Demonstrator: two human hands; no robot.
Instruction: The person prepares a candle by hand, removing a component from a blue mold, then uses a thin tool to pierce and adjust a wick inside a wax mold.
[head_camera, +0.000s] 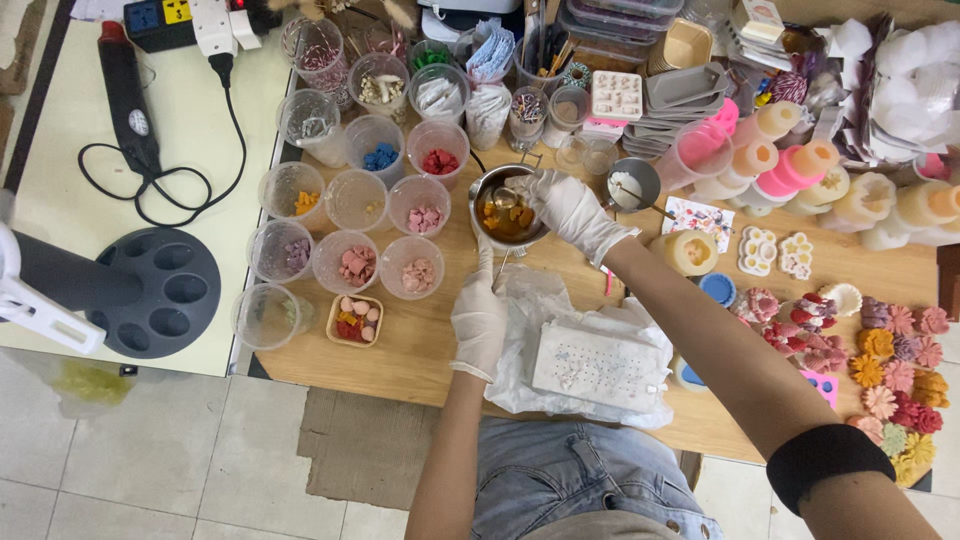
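A small metal pot (478, 196) holds brown liquid with orange chunks and stands at the middle of the wooden table (400, 345). My right hand (570, 208), in a white glove, grips a spoon (505, 197) whose bowl dips into the pot. My left hand (479, 312), also gloved, rests just below the pot with its fingers closed on what looks like the pot's thin handle. A white block mould (598, 366) lies on crumpled clear plastic right of my left hand.
Several clear cups (358, 262) with coloured wax pieces stand left of the pot. Flower-shaped wax pieces (895, 360) cover the right side, candles and moulds (800, 165) the far right. A heat gun (125, 95) and black round stand (160, 290) lie on the left table.
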